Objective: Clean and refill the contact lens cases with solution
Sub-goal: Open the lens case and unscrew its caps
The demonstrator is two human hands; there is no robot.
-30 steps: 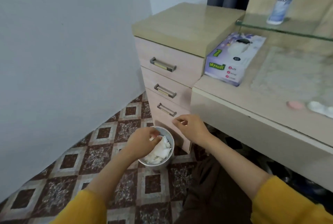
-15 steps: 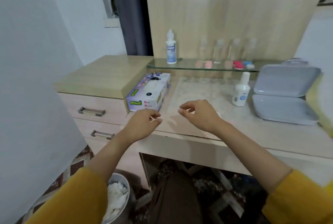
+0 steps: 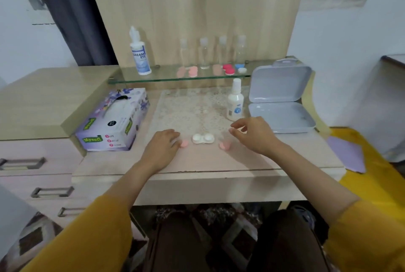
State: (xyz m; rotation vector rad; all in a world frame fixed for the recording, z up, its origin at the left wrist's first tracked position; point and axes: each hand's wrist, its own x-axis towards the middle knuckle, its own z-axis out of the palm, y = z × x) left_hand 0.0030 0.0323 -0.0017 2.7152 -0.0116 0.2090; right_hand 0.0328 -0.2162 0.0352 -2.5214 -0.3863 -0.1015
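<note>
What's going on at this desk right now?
A person sits at a vanity desk with a white lens case lying open between two loose pink caps. The left hand rests with its fingertips at the left pink cap; the right hand hovers open above the right pink cap, holding nothing. A small solution bottle stands just behind, beside an open grey box. More cases and bottles wait on the glass shelf.

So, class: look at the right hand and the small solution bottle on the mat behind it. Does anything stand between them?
Nothing visible does. The right hand hovers open just in front of the small solution bottle, with only bare lace mat between. The white lens case and pink cap lie to the hand's left, off that path.
</note>
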